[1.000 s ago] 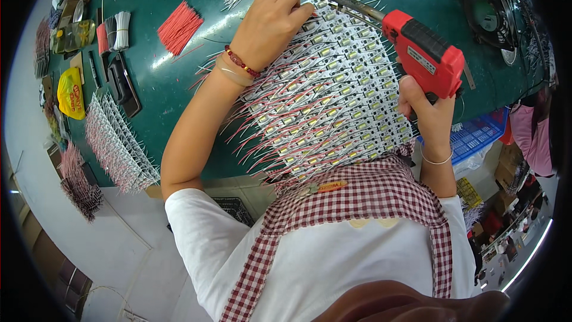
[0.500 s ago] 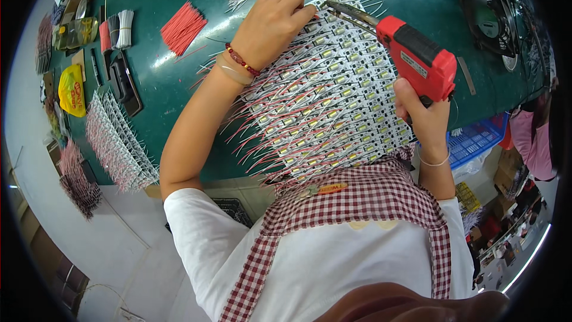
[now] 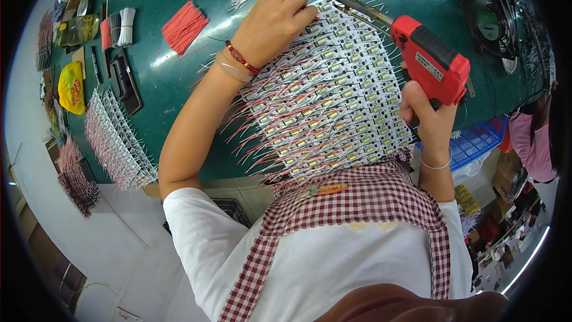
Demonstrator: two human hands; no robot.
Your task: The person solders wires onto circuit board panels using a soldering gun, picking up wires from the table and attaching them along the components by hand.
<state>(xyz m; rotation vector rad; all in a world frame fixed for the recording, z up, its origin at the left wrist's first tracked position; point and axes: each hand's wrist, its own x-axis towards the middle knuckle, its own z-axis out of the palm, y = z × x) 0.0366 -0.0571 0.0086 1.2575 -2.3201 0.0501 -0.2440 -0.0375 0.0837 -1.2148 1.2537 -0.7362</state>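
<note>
At the frame's centre lies a panel of small LED boards (image 3: 322,95) with red and white leads, on the green table (image 3: 167,83). The left hand (image 3: 271,24) presses its fingers flat on the panel's upper edge, gripping nothing. The right hand (image 3: 426,113) is clamped around a red soldering gun (image 3: 426,59), upper right, tip over the panel's top corner

LED board panel (image 3: 322,95) mid-table (image 3: 179,89), left hand (image 3: 271,24) on its far corner, soldering gun (image 3: 426,59) right (tip over panel), wire bundle (image 3: 185,25) left
</note>
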